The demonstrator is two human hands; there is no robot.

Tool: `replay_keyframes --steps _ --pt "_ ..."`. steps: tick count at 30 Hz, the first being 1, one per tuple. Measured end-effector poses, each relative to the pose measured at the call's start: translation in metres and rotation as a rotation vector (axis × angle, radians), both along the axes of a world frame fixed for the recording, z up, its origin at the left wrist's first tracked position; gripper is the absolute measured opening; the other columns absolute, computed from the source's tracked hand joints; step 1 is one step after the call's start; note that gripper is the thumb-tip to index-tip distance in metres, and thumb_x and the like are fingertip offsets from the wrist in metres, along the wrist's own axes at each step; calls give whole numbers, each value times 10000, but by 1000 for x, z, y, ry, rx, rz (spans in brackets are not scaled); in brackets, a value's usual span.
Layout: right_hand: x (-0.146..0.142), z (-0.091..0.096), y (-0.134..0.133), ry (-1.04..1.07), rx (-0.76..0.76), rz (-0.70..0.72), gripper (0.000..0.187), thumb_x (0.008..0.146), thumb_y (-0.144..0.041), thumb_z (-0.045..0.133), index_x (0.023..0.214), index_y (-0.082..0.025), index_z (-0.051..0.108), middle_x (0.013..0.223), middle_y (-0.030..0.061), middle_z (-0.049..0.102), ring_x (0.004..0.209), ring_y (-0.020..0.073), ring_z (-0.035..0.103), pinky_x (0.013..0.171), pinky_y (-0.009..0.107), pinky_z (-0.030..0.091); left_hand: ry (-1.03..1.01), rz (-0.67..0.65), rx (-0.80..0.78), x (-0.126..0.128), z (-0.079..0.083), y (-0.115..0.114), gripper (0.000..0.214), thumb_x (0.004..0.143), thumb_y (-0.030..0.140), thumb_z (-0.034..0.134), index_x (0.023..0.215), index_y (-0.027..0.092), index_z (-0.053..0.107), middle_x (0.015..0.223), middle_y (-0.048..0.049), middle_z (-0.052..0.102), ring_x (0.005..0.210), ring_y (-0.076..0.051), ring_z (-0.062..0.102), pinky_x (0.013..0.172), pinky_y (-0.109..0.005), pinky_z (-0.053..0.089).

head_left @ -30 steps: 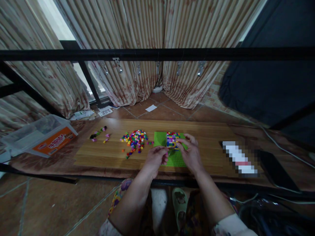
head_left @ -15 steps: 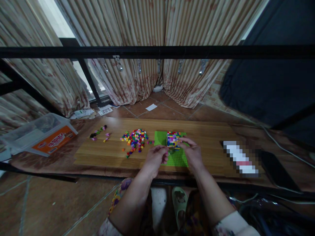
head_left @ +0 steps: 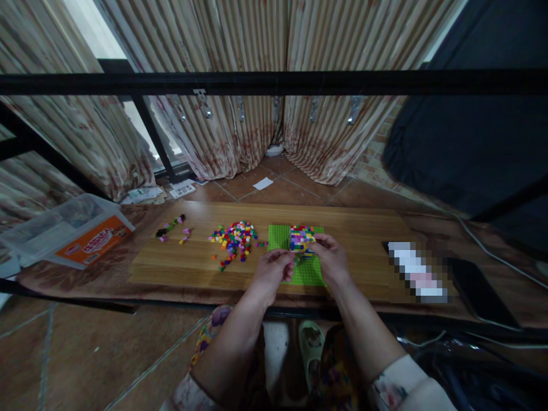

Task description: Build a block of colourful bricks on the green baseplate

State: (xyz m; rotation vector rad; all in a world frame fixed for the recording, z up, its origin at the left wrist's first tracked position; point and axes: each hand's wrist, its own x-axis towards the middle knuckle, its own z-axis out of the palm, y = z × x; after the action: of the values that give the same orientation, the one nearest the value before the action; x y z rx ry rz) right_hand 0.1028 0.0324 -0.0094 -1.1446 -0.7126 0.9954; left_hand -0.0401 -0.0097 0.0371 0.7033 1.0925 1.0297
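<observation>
A green baseplate [head_left: 278, 237] lies on the wooden board [head_left: 192, 262], with a small multicoloured block of bricks [head_left: 300, 237] built on it. My right hand [head_left: 330, 261] pinches at the block's right side with fingertips closed. My left hand [head_left: 270, 274] rests curled at the baseplate's near left edge; what its fingers hold is hidden. A heap of loose coloured bricks [head_left: 234, 238] lies left of the baseplate. A few darker and pink bricks [head_left: 172, 228] sit farther left.
A clear plastic box with an orange label [head_left: 72, 234] stands at the far left. A dark phone [head_left: 475, 291] and a blurred white item [head_left: 417, 271] lie at the right. A black metal bar [head_left: 274, 83] crosses above. Curtains hang behind, and cables trail at the right.
My right hand has shifted a little forward onto the brick block's side. The left hand stays almost still. The view has tilted slightly.
</observation>
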Motion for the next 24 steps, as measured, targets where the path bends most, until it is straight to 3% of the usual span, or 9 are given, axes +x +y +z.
replay_keyframes --steps 8,13,15,20,24 --pt "-1 8 -6 -1 36 33 313 500 -272 785 771 -199 648 696 -29 631 645 122 555 647 279 432 -18 38 21 -2 -4 0 196 648 290 708 731 132 628 571 12 573 451 -67 511 427 -177 365" --pt "5 18 -18 -135 98 -135 244 614 -351 740 786 -192 673 737 -4 650 681 129 566 680 283 438 -22 61 6 -3 -8 1 161 675 262 694 754 133 641 592 2 594 475 -74 539 444 -178 378" --pt "5 21 -26 -235 113 -134 202 667 -366 703 774 -195 682 736 3 659 685 137 574 687 288 442 -27 57 -5 -2 -8 1 149 686 255 691 757 133 644 602 -3 601 484 -75 545 451 -179 384" --pt "0 26 -46 -585 220 189 164 785 -333 613 885 -244 708 930 34 671 877 175 606 736 294 454 -53 22 -32 1 -6 -1 162 692 271 697 769 134 657 611 1 595 499 -67 534 463 -172 385" --pt "-5 28 -50 -703 255 364 192 827 -309 570 964 -275 699 996 41 653 939 183 595 751 303 463 -109 -41 -33 -1 -6 -2 199 675 304 710 737 125 650 609 4 586 495 -55 514 477 -167 383"
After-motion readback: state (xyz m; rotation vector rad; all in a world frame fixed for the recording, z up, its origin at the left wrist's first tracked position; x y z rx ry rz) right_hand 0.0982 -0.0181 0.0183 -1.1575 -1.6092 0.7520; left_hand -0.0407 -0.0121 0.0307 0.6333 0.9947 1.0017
